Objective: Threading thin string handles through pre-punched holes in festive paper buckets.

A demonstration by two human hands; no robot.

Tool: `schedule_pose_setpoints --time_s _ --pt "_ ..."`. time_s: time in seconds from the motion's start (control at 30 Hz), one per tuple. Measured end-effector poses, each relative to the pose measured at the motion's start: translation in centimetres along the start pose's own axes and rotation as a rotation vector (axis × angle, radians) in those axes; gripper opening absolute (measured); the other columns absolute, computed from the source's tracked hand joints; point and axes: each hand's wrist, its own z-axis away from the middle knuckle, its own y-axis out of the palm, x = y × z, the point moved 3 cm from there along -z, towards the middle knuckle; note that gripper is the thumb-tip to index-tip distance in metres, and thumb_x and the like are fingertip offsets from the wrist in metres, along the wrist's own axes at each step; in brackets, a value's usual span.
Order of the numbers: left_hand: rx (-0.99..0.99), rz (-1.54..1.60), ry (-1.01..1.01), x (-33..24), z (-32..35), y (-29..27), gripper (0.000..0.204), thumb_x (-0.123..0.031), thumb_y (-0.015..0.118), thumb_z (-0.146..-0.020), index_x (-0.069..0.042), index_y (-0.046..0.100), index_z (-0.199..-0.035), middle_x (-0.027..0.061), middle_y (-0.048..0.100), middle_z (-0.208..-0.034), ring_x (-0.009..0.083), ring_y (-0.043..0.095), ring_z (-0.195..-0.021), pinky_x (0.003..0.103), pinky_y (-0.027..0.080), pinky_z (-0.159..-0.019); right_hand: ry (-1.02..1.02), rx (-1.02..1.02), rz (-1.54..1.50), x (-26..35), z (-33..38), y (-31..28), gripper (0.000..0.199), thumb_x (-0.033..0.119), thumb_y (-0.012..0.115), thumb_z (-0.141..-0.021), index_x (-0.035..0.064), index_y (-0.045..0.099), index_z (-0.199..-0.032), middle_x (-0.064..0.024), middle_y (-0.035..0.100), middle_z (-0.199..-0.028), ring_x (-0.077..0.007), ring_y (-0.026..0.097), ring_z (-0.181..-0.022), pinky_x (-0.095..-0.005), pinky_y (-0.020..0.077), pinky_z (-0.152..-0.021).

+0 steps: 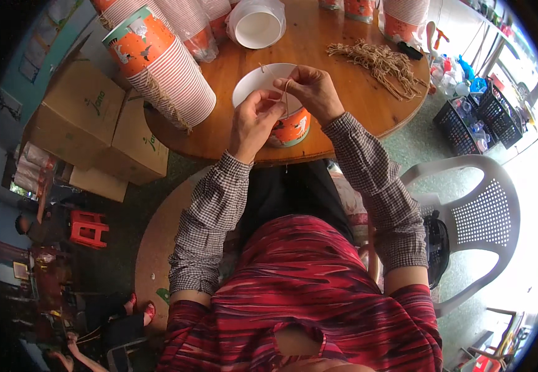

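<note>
An orange paper bucket point(291, 131) with printed figures and a white inside stands near the table's front edge. Over its rim, my left hand point(254, 122) and my right hand point(313, 92) face each other, fingers closed in a pinch. A thin tan cord point(283, 97) runs between my fingertips. Another bit of it shows at the bucket's far rim. My fingers hide part of the cord and of the bucket's right side. A loose pile of similar cords point(377, 63) lies to the right on the table.
Left on the round wooden table point(219, 137) leans a tall stack of nested buckets point(171, 84). A plastic-wrapped bucket point(257, 30) lies behind. Cardboard boxes point(83, 111) stand left, a grey plastic chair point(483, 211) and black crates point(461, 127) right. Another person's hand point(73, 342) shows lower left.
</note>
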Motion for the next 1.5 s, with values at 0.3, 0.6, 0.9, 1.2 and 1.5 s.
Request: schedule_pose_setpoints --time_s 0.3,0.6,0.9,1.2,1.5 --pt "-0.074 -0.081 0.019 0.3 -0.1 0.3 0.021 -0.017 0.066 -0.086 0.003 0.065 -0.091 0.0059 0.067 -0.077 0.0102 0.062 -0.069 0.024 0.05 -0.066 -0.015 0.001 0.26 -0.8 -0.9 -0.2 0.031 0.023 0.074 -0.079 -0.0007 0.058 -0.067 0.0013 0.053 -0.06 -0.0056 0.047 -0.06 -0.0273 0.042 -0.052" --pt "0.03 0.106 -0.069 -1.0 0.5 0.0 0.016 -0.013 0.061 -0.09 0.002 0.066 -0.092 0.0018 0.064 -0.077 0.0067 0.059 -0.073 0.021 0.048 -0.071 -0.202 -0.01 0.436 1.9 -1.5 -6.1 0.021 0.013 0.067 -0.084 0.0011 0.066 -0.101 -0.0037 0.067 -0.091 -0.0108 0.062 -0.084 -0.0266 0.0504 -0.075" --pt "0.049 0.07 -0.086 -0.9 0.3 0.2 0.017 -0.013 0.06 -0.091 0.002 0.065 -0.096 0.0016 0.064 -0.079 0.0067 0.058 -0.074 0.021 0.048 -0.072 -0.119 0.121 0.198 1.3 1.7 -2.7 0.024 0.017 0.071 -0.083 0.0019 0.068 -0.101 -0.0036 0.069 -0.093 -0.0101 0.061 -0.088 -0.028 0.0482 -0.082" --pt "0.046 0.086 -0.084 -1.2 0.2 0.4 0.018 -0.013 0.06 -0.091 0.002 0.066 -0.098 0.0025 0.066 -0.083 0.0063 0.058 -0.074 0.022 0.048 -0.071 -0.103 0.272 0.082 1.0 0.5 -2.3 0.017 0.015 0.069 -0.084 0.0029 0.069 -0.095 -0.0024 0.068 -0.087 -0.0086 0.06 -0.083 -0.0271 0.0486 -0.08" --pt "0.019 -0.13 0.036 0.0 0.1 -0.6 0.022 -0.019 0.064 -0.087 0.003 0.065 -0.092 0.0056 0.067 -0.08 0.0101 0.062 -0.074 0.024 0.049 -0.067 -0.136 0.017 0.364 1.8 0.1 -3.2 0.012 0.013 0.064 -0.086 0.0021 0.066 -0.092 -0.0023 0.066 -0.083 -0.0092 0.058 -0.081 -0.026 0.0464 -0.074"
